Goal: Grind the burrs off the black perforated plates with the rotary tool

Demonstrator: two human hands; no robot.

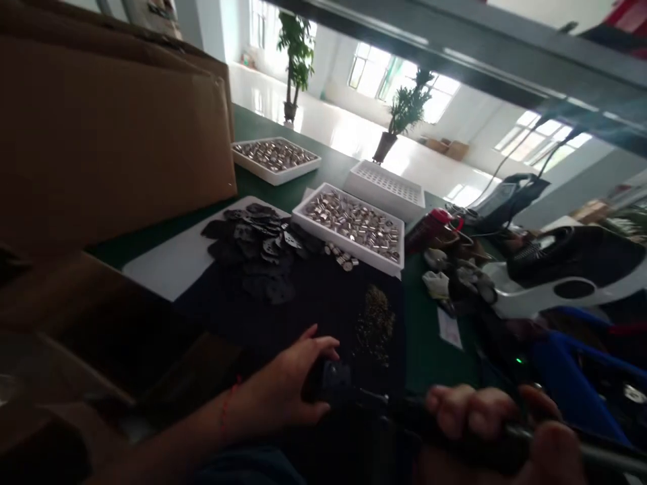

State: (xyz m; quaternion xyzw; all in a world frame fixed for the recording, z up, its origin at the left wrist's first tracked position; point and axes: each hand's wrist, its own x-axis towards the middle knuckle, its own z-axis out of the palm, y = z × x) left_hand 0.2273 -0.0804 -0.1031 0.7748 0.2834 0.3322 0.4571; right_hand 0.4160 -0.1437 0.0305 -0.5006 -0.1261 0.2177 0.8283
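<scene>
My left hand [293, 377], a red string around its wrist, is curled around a dark block-like part [337, 375] above the dark mat. Thumb and fingers sit on its left side. My right hand [485, 417] is wrapped around a dark screwdriver [414, 407], its thin metal shaft pointing left, close to the part. Whether the tip touches the part I cannot tell. Beyond my hands lies a heap of small brass-coloured screws [375, 320]. Farther left is a pile of thin black plates [257, 242]. Several small metal cylinders [341, 257] lie loose by the white tray.
A white tray [399, 264] full of metal cylinders stands behind the mat, another tray [275, 178] farther back. A perforated white box [387, 195] is beside them. A large cardboard box [116, 135] blocks the left. A red bottle [429, 228] and a white-and-black device [566, 276] are on the right.
</scene>
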